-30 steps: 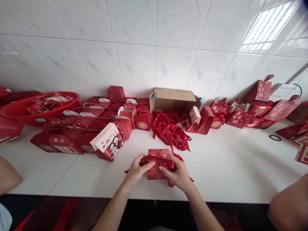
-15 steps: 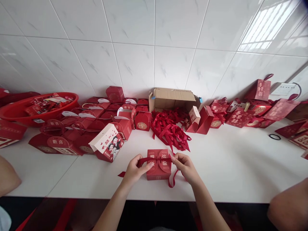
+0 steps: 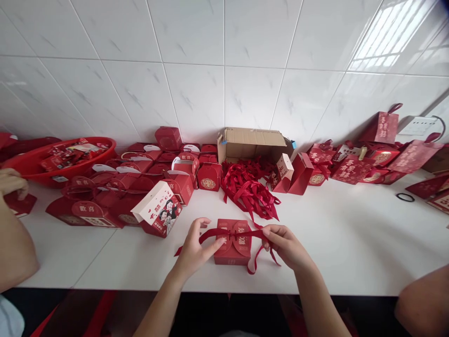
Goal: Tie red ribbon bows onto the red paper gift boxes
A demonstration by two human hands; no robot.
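A small red gift box (image 3: 233, 243) with gold characters on its rounded flaps stands on the white table (image 3: 333, 243) in front of me. A red ribbon (image 3: 242, 232) runs across its top. My left hand (image 3: 194, 248) pinches the ribbon's left end, fingers closed on it. My right hand (image 3: 286, 245) pinches the right end, pulling it sideways; loose ribbon tails hang below the box.
A heap of red ribbons (image 3: 250, 187) lies before an open cardboard box (image 3: 250, 142). Many red gift boxes (image 3: 140, 182) crowd the left; a red basin (image 3: 59, 157) sits far left. More red bags (image 3: 368, 161) line the right. Other people's arms (image 3: 14, 234) show at both edges.
My hands have moved apart from the box top, drawing the ribbon taut across it. A person's hand has come into view at the far left.
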